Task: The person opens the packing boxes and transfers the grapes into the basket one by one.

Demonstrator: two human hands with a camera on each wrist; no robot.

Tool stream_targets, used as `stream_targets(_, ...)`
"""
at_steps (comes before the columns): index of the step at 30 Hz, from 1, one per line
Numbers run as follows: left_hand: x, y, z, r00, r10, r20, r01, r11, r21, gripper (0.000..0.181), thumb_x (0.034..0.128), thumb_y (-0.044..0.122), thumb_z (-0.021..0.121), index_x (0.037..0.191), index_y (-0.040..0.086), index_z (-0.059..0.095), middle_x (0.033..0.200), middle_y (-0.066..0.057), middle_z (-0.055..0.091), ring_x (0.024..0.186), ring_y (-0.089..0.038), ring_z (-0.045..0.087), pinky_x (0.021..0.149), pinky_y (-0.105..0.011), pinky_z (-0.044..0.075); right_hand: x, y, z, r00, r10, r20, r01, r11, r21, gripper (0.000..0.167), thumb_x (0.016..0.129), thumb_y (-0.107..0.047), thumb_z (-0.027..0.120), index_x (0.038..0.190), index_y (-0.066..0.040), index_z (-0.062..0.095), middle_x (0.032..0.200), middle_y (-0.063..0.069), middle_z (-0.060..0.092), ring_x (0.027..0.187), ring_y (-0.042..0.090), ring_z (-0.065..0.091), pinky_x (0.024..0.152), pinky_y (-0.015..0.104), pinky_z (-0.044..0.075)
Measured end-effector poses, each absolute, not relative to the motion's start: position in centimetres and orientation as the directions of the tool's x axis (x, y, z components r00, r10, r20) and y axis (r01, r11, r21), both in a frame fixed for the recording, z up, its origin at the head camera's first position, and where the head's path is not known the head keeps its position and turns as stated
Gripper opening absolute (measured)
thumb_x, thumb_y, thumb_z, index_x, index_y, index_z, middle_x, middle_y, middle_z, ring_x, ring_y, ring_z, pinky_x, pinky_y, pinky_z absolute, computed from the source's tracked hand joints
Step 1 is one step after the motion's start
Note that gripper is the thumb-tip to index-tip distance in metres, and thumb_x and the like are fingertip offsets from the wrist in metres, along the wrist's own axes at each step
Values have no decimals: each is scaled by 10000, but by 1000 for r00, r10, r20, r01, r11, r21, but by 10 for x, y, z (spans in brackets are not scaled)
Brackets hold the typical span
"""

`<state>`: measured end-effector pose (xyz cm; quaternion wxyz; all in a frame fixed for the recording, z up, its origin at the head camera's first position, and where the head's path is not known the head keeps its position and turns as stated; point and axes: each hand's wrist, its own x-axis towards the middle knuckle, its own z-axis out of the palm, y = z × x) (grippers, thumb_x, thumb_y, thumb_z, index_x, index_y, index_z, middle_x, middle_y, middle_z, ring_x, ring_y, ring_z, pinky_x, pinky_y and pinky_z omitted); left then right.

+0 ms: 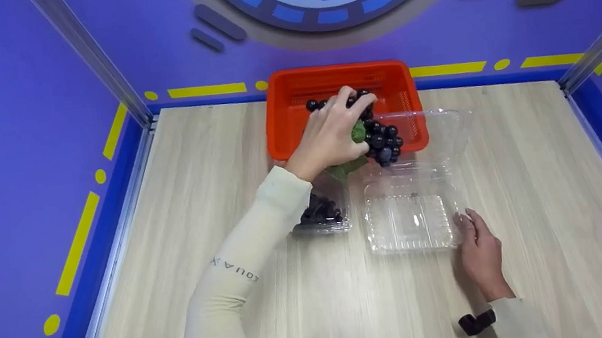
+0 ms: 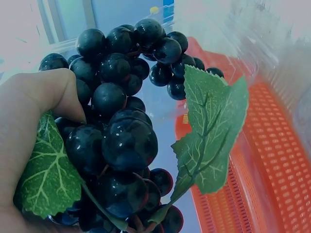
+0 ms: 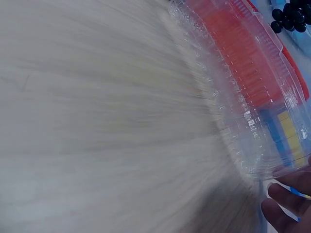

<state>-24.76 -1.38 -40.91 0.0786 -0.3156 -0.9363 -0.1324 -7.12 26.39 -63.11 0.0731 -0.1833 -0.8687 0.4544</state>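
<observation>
The left hand [image 1: 332, 132] is curled round a bunch of glossy black grapes with green leaves [image 1: 383, 140] — over the red plastic basket [image 1: 274, 132] — while the right hand [image 1: 483, 258], fingers loosely extended, touches the clear hinged container [image 1: 408, 224] on the desk [image 1: 541, 208].

Hands: two, left [image 1: 334, 133] and right [image 1: 483, 258]. Black grape bunches [image 2: 129, 143]: at least one, between the left thumb and fingers; overlapping grapes prevent an exact count. Green grape leaves: two visible in the left wrist view, one [image 2: 51, 170] beside the left thumb, one [image 2: 209, 128] across the grapes from it. Clear plastic containers: two; one open hinged clamshell [image 1: 408, 224] at the right fingertips, one grape-filled container [image 1: 323, 230] behind the left fingers, its grapes uncountable. Red plastic baskets: one [image 1: 273, 132], below the left fingers.
</observation>
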Motion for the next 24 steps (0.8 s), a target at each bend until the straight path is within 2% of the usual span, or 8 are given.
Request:
stream_targets(7, -253, -28, -405, -820, 522, 232, 567, 797, 208, 709, 767, 355, 691, 1416, 326, 408, 1364, -46, 442, 920, -156, 547, 606, -241, 472, -71, 265, -629, -924, 378, -54, 260, 520, -814, 512, 1054, -347, 309, 1458, -45, 395, 1473, 204, 436, 1375, 405, 387, 1129, 535, 313)
stream_targets(12, -255, -35, -404, -823, 513, 246, 562, 797, 222, 705, 766, 360, 701, 1409, 319, 414, 1347, -46, 451, 876, -153, 530, 601, -244, 468, -71, 265, -628, -927, 369, -66, 264, 520, -813, 523, 1055, -359, 298, 1468, -48, 380, 1493, 197, 412, 1386, 398, 374, 1132, 530, 312)
stream_targets(19, -260, -43, -401, -831, 487, 268, 547, 803, 236, 707, 764, 358, 716, 1406, 310, 423, 1357, -53, 450, 899, -173, 548, 604, -286, 475, -71, 265, -630, -926, 373, -54, 257, 520, -814, 486, 1059, -323, 301, 1448, -52, 409, 1434, 185, 496, 1381, 371, 396, 1125, 519, 328)
stream_targets(24, -263, -49, -398, -845, 452, 285, 523, 811, 263, 706, 758, 343, 722, 1402, 309, 435, 1359, -51, 450, 914, -178, 556, 633, -303, 478, -70, 265, -630, -927, 372, -42, 246, 521, -817, 488, 1058, -321, 306, 1448, -45, 409, 1438, 191, 489, 1374, 374, 408, 1123, 513, 334)
